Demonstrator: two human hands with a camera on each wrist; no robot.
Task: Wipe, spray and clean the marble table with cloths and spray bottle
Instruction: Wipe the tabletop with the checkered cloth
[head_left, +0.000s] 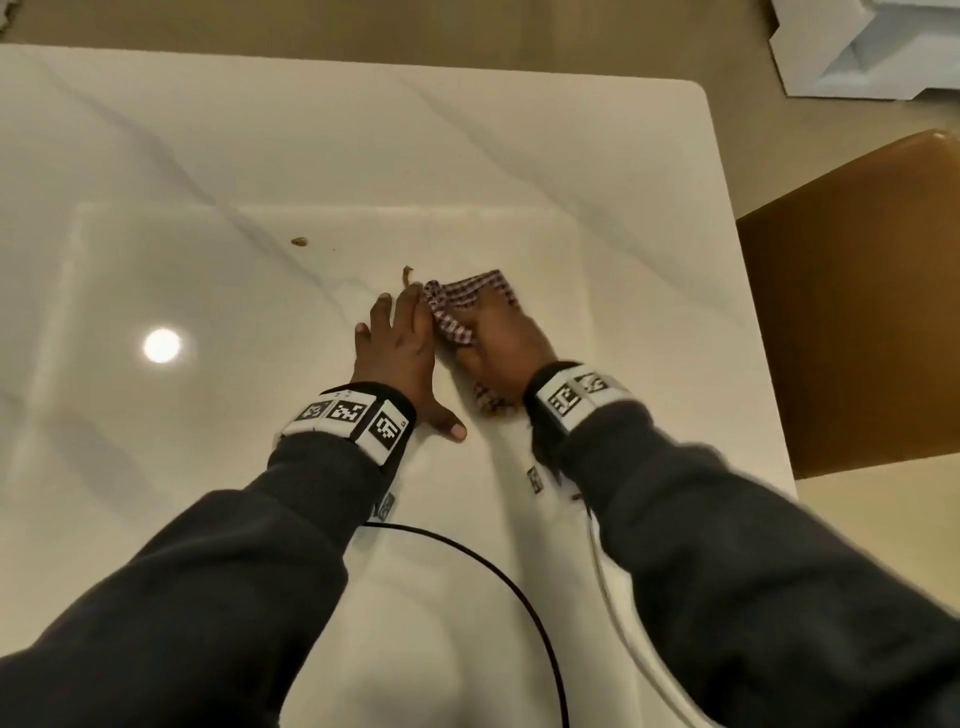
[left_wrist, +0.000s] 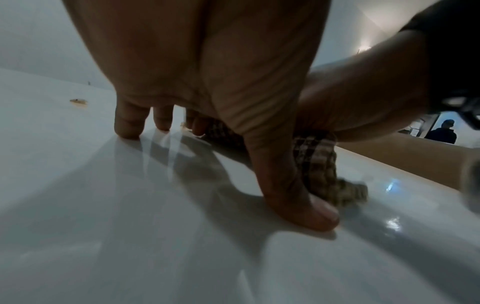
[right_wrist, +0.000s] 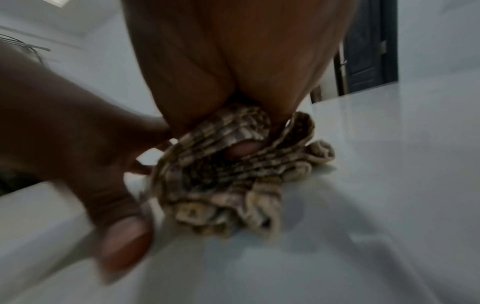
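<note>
On the white marble table a bunched red-and-white checked cloth lies under my right hand, which grips it and presses it down. The right wrist view shows the cloth crumpled below the palm, a fingertip showing through its folds. My left hand stands just left of the cloth, fingers straight, with fingertips and thumb touching the marble. A brown scrap lies beyond the cloth and a crumb farther left. No spray bottle is in view.
A brown chair stands past the table's right edge. White boxes sit on the floor at the far right. A black cable and a white cable trail over the near part of the table.
</note>
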